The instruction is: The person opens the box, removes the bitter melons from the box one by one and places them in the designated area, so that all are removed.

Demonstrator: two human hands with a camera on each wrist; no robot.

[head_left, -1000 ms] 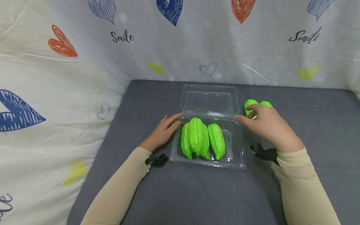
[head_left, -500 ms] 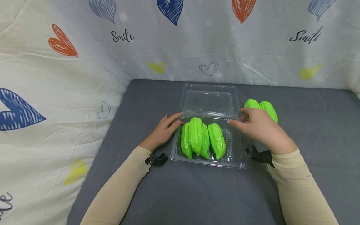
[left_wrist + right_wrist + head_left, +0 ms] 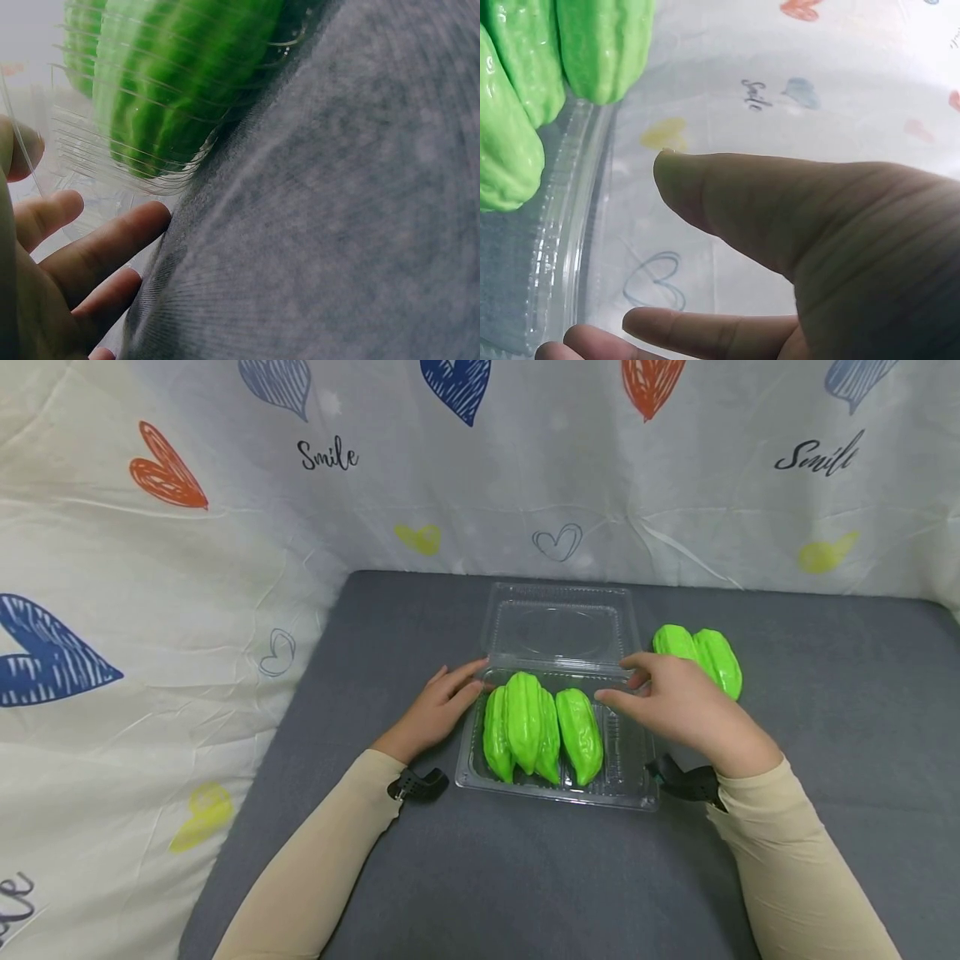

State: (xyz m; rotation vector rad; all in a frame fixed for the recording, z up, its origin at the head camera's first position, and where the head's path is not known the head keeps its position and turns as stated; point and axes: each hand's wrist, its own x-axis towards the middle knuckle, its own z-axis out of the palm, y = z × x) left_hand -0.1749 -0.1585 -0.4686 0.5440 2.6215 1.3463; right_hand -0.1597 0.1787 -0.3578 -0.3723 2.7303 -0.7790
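Observation:
Several bright green ridged bitter melons [image 3: 522, 722] lie side by side in the base of a clear plastic clamshell box [image 3: 633, 768], one resting on top of others. My left hand [image 3: 435, 714] is at the box's left side, its thumb and fingertips at the rim. In the left wrist view its fingers [image 3: 112, 251] are spread beside the see-through wall. Above the box's right part hovers my right hand [image 3: 690, 710], thumb and fingers parted with nothing between them. Its thumb [image 3: 727, 191] stretches toward the melons in the right wrist view.
Two more bitter melons [image 3: 717, 660] lie on the grey cloth just behind my right hand. The box's clear lid [image 3: 558, 627] is folded back flat, away from me. A printed curtain [image 3: 480, 485] hangs along the table's far edge and left side.
My right hand has moved left and slightly toward me, from in front of the two loose melons to over the box's right side, uncovering them. My left hand stays at the rim.

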